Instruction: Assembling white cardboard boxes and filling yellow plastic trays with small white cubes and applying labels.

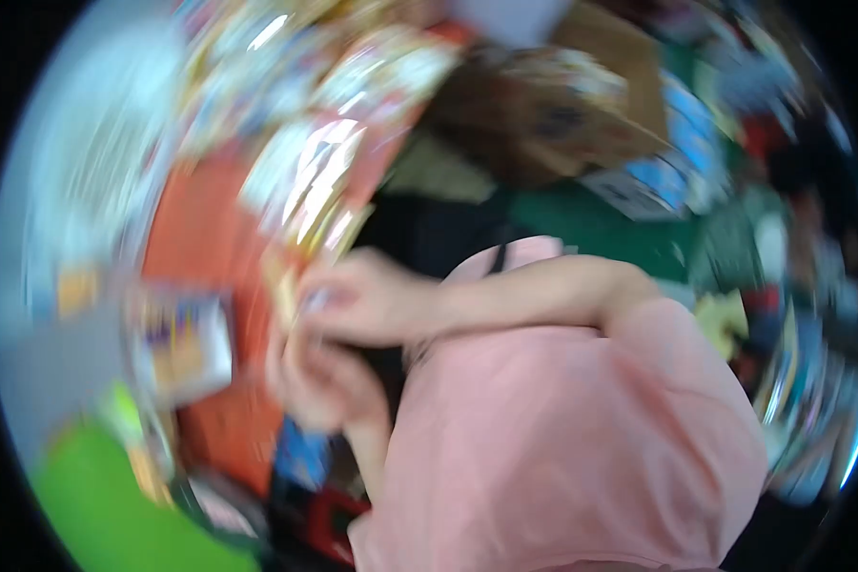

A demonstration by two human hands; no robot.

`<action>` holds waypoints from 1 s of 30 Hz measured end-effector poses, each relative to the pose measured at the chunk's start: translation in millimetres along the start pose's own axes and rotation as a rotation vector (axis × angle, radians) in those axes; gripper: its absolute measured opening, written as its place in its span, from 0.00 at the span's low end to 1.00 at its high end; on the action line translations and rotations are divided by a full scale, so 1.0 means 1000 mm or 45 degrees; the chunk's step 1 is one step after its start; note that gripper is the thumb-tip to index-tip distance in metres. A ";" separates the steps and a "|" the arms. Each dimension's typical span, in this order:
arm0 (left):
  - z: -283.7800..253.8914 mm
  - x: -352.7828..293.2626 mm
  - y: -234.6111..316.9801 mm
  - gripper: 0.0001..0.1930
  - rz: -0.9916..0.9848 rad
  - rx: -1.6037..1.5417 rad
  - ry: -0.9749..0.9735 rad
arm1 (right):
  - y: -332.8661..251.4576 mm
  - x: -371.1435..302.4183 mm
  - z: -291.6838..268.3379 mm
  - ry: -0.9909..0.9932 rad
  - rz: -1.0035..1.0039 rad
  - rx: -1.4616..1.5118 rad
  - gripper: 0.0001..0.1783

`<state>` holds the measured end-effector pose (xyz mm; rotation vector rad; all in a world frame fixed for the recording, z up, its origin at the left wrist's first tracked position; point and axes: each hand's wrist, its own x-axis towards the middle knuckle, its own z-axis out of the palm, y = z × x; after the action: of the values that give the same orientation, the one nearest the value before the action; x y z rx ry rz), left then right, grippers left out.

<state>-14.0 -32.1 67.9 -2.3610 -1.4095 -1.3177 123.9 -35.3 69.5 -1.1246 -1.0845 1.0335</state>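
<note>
Motion blurs the whole view. My right hand (357, 296) reaches in from the right over an orange-red table (200, 224), its fingers bent together in a pinch. Just below it is my left hand (324, 386), with curled fingers raised to meet the right fingertips. A small pale yellowish shape (281, 286) shows at the fingertips; I cannot make out whether it is a held thing or part of the fingers. Beyond the right hand lie shiny clear and yellow plastic packets (319, 176) on the table.
More colourful packets (257, 81) are heaped at the table's far end. A white open box (186, 348) with small items stands at the left edge, near a bright green rounded object (114, 496). An open brown cardboard box (620, 57) is at the upper right.
</note>
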 end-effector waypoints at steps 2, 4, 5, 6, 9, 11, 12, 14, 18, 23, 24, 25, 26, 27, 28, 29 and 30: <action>0.006 0.002 0.006 0.08 -0.021 -0.017 -0.087 | 0.012 0.001 -0.005 -0.055 0.136 0.144 0.09; 0.009 -0.009 0.001 0.10 -0.063 -0.065 0.094 | 0.005 0.005 0.001 -0.204 0.364 0.258 0.09; 0.008 -0.010 -0.001 0.11 -0.081 -0.058 0.138 | 0.004 0.005 0.003 -0.248 0.404 0.309 0.08; 0.012 -0.010 -0.002 0.13 -0.095 -0.076 0.166 | 0.009 0.007 0.003 -0.262 0.456 0.350 0.07; 0.010 -0.016 -0.004 0.12 -0.146 0.019 0.119 | 0.019 0.009 0.008 -0.321 0.497 0.322 0.07; 0.010 -0.017 -0.008 0.12 -0.120 0.051 0.106 | 0.024 0.007 0.009 -0.316 0.506 0.335 0.08; 0.012 -0.016 -0.010 0.12 -0.129 0.056 0.105 | 0.024 0.007 0.010 -0.323 0.513 0.334 0.08; 0.018 -0.014 -0.016 0.12 -0.064 0.038 0.174 | 0.022 0.009 0.010 -0.308 0.583 0.407 0.10; 0.038 -0.014 -0.023 0.12 -0.058 0.011 0.185 | 0.023 0.016 0.005 -0.290 0.692 0.486 0.11; 0.052 -0.011 -0.026 0.13 0.030 0.067 0.240 | 0.008 0.013 -0.024 -0.402 0.766 0.376 0.15; 0.055 -0.011 -0.027 0.13 0.026 0.066 0.238 | 0.006 0.013 -0.028 -0.401 0.771 0.375 0.15; 0.057 -0.012 -0.027 0.12 0.053 0.056 0.241 | 0.004 0.012 -0.031 -0.395 0.685 0.299 0.16; 0.059 -0.013 -0.027 0.12 0.078 0.041 0.242 | 0.003 0.012 -0.034 -0.384 0.602 0.222 0.17; 0.061 -0.015 -0.026 0.12 0.072 0.037 0.238 | 0.002 0.014 -0.034 -0.381 0.609 0.218 0.17; 0.063 -0.017 -0.025 0.11 0.076 0.035 0.223 | 0.001 0.017 -0.033 -0.316 0.621 0.201 0.16; 0.065 -0.018 -0.025 0.10 0.083 0.031 0.209 | 0.002 0.019 -0.032 -0.248 0.630 0.182 0.15; 0.067 -0.019 -0.024 0.10 0.078 0.026 0.207 | 0.007 0.021 -0.031 -0.244 0.634 0.178 0.15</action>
<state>6.0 0.6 5.0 -2.2090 -1.2878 -1.4348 157.4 -18.7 62.3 -1.2285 -0.8785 1.6104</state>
